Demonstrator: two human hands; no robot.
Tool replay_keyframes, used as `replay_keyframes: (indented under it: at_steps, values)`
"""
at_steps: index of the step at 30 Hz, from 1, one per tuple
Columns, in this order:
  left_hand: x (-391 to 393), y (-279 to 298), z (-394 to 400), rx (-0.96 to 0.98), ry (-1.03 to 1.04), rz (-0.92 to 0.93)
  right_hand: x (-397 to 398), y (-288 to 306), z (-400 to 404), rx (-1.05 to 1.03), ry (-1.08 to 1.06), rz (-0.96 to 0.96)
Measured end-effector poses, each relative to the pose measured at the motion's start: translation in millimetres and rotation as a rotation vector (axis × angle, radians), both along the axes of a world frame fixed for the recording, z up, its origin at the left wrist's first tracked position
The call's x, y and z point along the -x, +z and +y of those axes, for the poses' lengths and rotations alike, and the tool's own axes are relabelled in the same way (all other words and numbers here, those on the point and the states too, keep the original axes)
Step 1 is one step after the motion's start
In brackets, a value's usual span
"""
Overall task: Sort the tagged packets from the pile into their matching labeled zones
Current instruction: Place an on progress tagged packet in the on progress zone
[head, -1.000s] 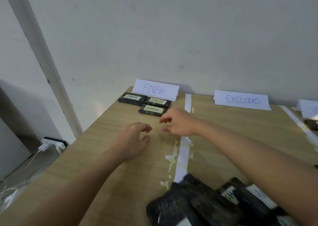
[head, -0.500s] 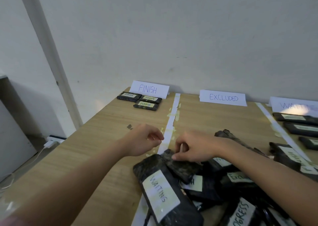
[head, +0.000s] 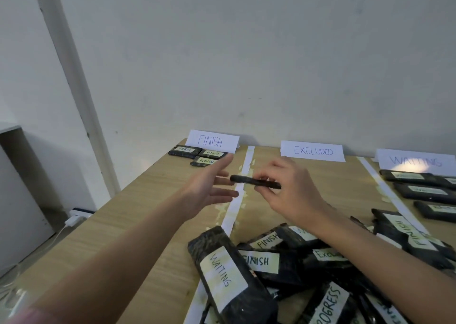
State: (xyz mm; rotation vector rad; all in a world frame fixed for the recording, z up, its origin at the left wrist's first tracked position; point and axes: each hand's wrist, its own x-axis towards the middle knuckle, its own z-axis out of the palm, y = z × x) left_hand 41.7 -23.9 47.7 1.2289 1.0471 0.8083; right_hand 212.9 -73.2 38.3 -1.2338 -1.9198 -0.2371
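Pinched edge-on in the right hand (head: 291,190), a black packet (head: 255,182) hangs above the white tape strip (head: 237,200) at the middle of the surface (head: 138,215), its tag turned out of sight (so its zone cannot be told). That grip is fingers above and thumb below, curled round the packet's right half. At 9 o'clock of the packet, the left hand (head: 209,188) is spread with straight fingers, palm toward the packet, its fingertips just beside the packet's left end; whether they touch it is unclear. Toward 11 o'clock, against the wall, stands the FINISH card (head: 212,141), with three FINISH packets (head: 198,154) lying flat before it. At 1 o'clock is the EXCLUDED card (head: 313,151), and at 2 o'clock the WAITING card (head: 415,161), with dark packets (head: 424,189) in a row in front of it. Toward 6 o'clock lies the pile (head: 296,262), its tags reading WAITING, FINISH, EXCL and PROGRESS, with the WAITING packet (head: 227,274) lying on top at its left edge, across the tape.
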Motion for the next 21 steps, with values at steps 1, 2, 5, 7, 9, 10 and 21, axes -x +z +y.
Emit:
replay_keyframes:
  at_steps: [1, 2, 5, 7, 9, 10, 21]
  values:
    - [-1.0, 2.6, -1.8, 0.019, -0.048, -0.061, -2.2, -3.8, -0.2, -0.128, 0.020, -0.082]
    - [-1.9, 4.3, -4.3, 0.019, -0.099, -0.098, -4.2, -7.4, -0.9, -0.217, 0.036, -0.155]
    - [-2.6, 1.0, -6.4, -0.055, -0.158, -0.116, -10.8, -14.1, -4.1, -0.284, 0.042, -0.224]
    - [-1.0, -1.6, -6.6, -0.128, -0.132, -0.148, -17.9, -15.7, -6.2, -0.229, -0.003, -0.148]
    - [0.0, -3.6, -6.1, -0.173, -0.107, -0.183, -26.2, -13.8, -8.1, -0.156, -0.053, -0.056]
    - [-0.2, -3.5, -6.4, -0.189, -0.104, -0.191, -29.4, -12.4, -8.7, -0.131, -0.067, -0.030]
    - [-20.9, -2.7, -7.4, -0.259, 0.009, -0.256, -34.7, -6.6, -16.8, 0.035, -0.079, 0.048]
